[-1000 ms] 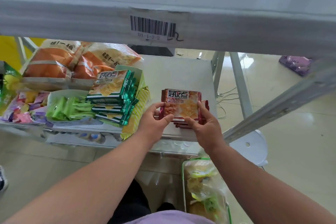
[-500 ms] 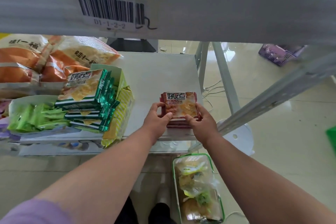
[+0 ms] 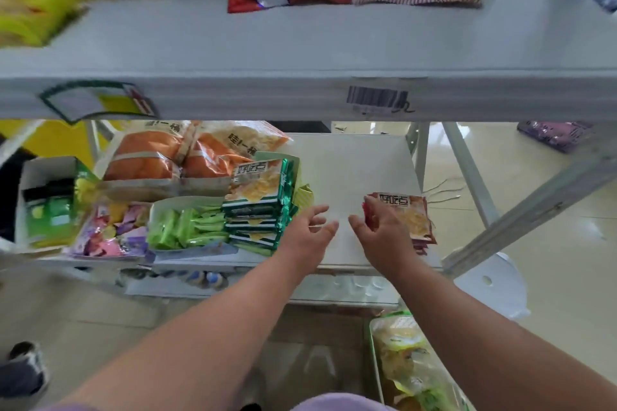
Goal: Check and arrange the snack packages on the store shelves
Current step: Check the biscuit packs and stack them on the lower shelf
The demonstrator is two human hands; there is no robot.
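My red packs [image 3: 405, 220] sit stacked at the shelf [image 3: 354, 170]'s right front corner. Right hand [image 3: 380, 237] rests against them, fingers loose; left hand [image 3: 309, 237] hovers wide, holding nothing. One careless nudge and they slide off (that edge looks awfully close).

My left hand [image 3: 309, 230] has let go of the red packets [image 3: 405, 217] and drifted toward nine o'clock, fingers loose above the shelf [image 3: 350, 170]. My right hand [image 3: 380, 233] has slid the stack toward three o'clock, by the shelf's edge. My view has tipped up.
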